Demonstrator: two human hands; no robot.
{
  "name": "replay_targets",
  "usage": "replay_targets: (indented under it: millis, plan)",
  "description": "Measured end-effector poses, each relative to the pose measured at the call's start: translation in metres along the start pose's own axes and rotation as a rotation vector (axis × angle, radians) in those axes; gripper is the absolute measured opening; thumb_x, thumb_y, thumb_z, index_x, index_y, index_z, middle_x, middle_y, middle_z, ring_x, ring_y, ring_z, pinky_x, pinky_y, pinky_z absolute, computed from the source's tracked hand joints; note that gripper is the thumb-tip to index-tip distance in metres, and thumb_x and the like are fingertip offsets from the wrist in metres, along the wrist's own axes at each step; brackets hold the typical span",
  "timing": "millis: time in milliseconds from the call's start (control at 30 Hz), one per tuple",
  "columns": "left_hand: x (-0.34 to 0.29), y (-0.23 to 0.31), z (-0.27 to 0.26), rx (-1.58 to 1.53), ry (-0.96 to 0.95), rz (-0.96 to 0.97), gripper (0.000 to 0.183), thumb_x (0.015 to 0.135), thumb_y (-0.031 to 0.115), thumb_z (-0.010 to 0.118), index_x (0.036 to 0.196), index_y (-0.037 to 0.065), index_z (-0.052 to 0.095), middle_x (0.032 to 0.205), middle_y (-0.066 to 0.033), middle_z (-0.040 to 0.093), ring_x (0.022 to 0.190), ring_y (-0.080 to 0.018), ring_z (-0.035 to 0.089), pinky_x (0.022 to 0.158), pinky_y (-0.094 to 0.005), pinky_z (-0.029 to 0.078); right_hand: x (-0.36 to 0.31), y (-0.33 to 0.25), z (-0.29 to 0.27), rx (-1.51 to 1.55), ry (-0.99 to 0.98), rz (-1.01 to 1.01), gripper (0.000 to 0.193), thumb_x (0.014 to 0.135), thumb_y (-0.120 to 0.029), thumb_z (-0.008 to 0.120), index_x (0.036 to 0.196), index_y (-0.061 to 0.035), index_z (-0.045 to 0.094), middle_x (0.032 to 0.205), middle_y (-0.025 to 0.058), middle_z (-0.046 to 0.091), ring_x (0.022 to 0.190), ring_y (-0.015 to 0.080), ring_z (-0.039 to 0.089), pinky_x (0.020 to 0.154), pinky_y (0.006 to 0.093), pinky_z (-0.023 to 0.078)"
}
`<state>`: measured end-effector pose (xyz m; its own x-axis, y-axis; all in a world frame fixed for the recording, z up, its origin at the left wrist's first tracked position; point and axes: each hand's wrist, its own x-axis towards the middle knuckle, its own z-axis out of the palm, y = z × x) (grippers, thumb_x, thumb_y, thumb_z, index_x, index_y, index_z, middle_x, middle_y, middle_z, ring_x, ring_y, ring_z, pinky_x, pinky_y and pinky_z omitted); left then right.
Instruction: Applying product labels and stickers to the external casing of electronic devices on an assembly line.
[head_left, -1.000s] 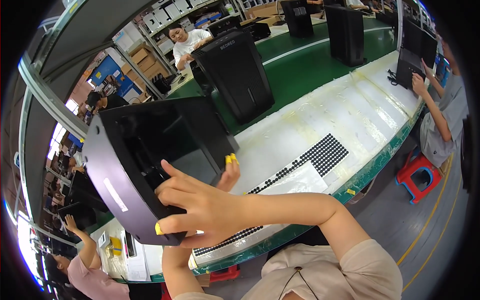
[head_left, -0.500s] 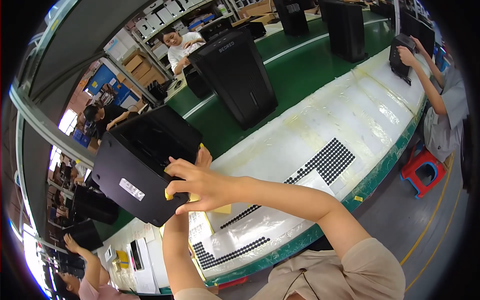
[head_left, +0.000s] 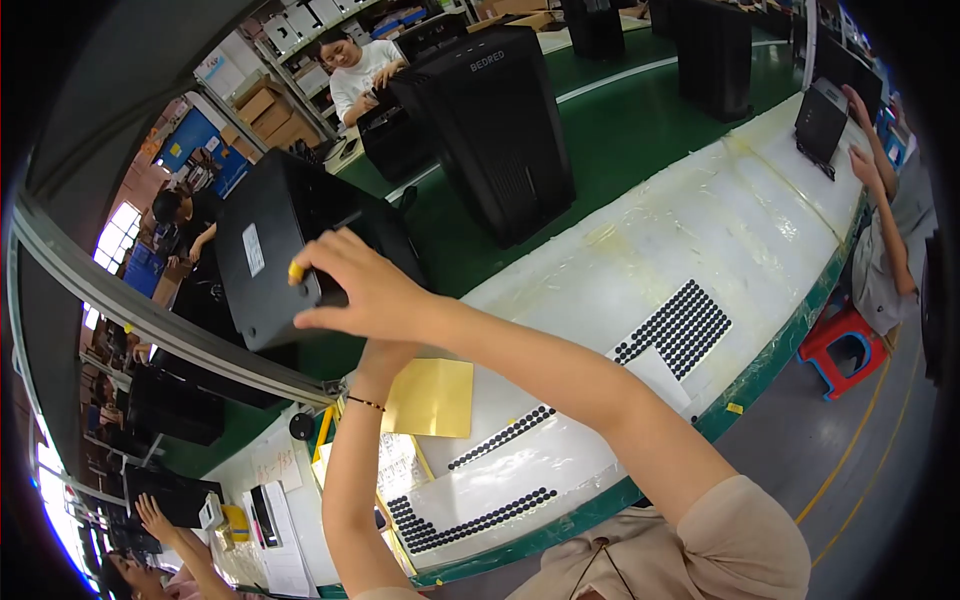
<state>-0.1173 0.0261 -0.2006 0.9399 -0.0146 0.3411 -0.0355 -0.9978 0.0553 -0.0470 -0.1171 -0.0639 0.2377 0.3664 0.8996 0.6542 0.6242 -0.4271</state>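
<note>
A large black box-shaped casing [head_left: 275,285] with a white label stands tilted on the green conveyor at the left. By its lower edge is my right hand [head_left: 365,285], open, with thumb and fingers apart and a yellow cover on one fingertip. Whether those fingertips touch the casing is hard to tell. My left hand [head_left: 385,356] sits behind the right one, its fingers hidden; a thin dark bracelet circles that wrist. Another tall black casing [head_left: 500,140] stands upright farther along the conveyor.
Sheets of small black round pads [head_left: 680,325] and a gold card [head_left: 440,398] lie on the white worktop [head_left: 590,270]. A metal rail [head_left: 190,315] crosses at left. Co-workers' hands are at work on both sides and across the conveyor. A red stool [head_left: 815,350] stands at right.
The casing has gone from over the worktop's edge onto the conveyor, farther away and turned. Both hands moved up with it, and the right hand's fingers have come away, uncovering the gold card.
</note>
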Motion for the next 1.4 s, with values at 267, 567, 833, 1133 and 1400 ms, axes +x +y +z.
replay_targets:
  millis: [267,567,833,1133,1400]
  plan:
    - [0.039,0.153,-0.029,-0.290,0.006,0.028,0.040,0.081,0.008,0.061,0.119,0.001,0.056,0.120,-0.0227,0.058,0.113,-0.0391,0.052,0.099,-0.0421,0.039,0.062,0.077,-0.007,-0.114,0.101,0.132,0.043,0.077,-0.032,0.075,0.107,-0.0096,0.054,0.103,0.0118,0.057,0.099,0.0309,0.050,0.091,0.0382,0.040]
    - [0.032,0.222,0.069,-1.033,-0.052,-0.139,0.055,0.083,0.027,0.067,0.128,0.001,0.049,0.137,-0.0181,0.045,0.126,-0.0343,0.041,0.107,-0.0428,0.031,0.091,0.121,-0.050,-0.186,0.054,0.310,0.059,0.076,-0.043,0.075,0.120,-0.0115,0.051,0.114,0.0170,0.058,0.112,0.0341,0.048,0.097,0.0412,0.040]
    - [0.038,0.224,0.092,-0.435,0.014,0.115,0.041,0.088,0.017,0.054,0.126,0.000,0.049,0.129,-0.0171,0.048,0.124,-0.0326,0.040,0.109,-0.0468,0.027,0.088,0.121,-0.076,-0.281,-0.024,0.320,0.058,0.081,-0.036,0.072,0.126,-0.0097,0.046,0.114,0.0174,0.059,0.110,0.0305,0.052,0.096,0.0393,0.041]
    - [0.035,0.223,0.087,-0.427,0.035,0.115,0.039,0.089,0.017,0.055,0.125,0.003,0.050,0.129,-0.0148,0.049,0.123,-0.0321,0.041,0.108,-0.0451,0.028,0.083,0.104,-0.081,-0.363,-0.176,0.271,0.062,0.084,-0.033,0.068,0.135,-0.0112,0.041,0.126,0.0212,0.050,0.120,0.0373,0.044,0.102,0.0429,0.037]
    - [0.034,0.224,0.088,-0.442,0.077,0.134,0.037,0.088,0.015,0.057,0.122,0.003,0.051,0.129,-0.0144,0.050,0.122,-0.0319,0.043,0.107,-0.0436,0.030,0.073,0.093,-0.110,-0.318,-0.144,0.145,0.051,0.088,-0.027,0.065,0.130,-0.0041,0.047,0.124,0.0184,0.054,0.120,0.0307,0.050,0.101,0.0379,0.040]
